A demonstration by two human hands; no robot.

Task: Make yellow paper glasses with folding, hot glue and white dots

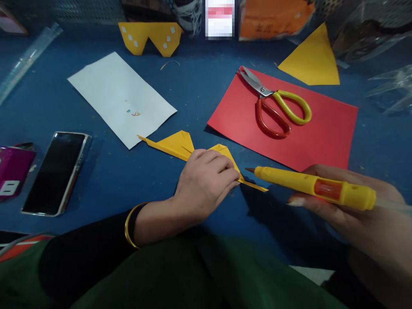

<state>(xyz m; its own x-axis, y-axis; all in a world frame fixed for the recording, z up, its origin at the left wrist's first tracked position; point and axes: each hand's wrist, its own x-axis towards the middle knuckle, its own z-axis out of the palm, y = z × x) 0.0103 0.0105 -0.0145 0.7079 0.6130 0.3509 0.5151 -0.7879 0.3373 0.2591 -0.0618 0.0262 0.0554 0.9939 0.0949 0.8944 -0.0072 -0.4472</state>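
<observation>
My left hand (207, 182) bends over a folded yellow paper piece (175, 145), its fingers closed on the middle and right part. Thin pointed ends of the paper stick out on both sides of the hand. My right hand (354, 214) grips a yellow hot glue gun (289, 179) with a red window and what looks like a clear stick at its back. The dark nozzle points left, a short gap from the paper's right end. What my left fingertips press on is hidden.
Scissors (264, 92) lie on a red sheet (331, 133). A white sheet (109, 92), a phone (56, 171) and a purple packet (14, 169) are at left. Behind are a yellow cutout with white squares (151, 36), a yellow paper piece (317, 62) and an orange packet (273, 19).
</observation>
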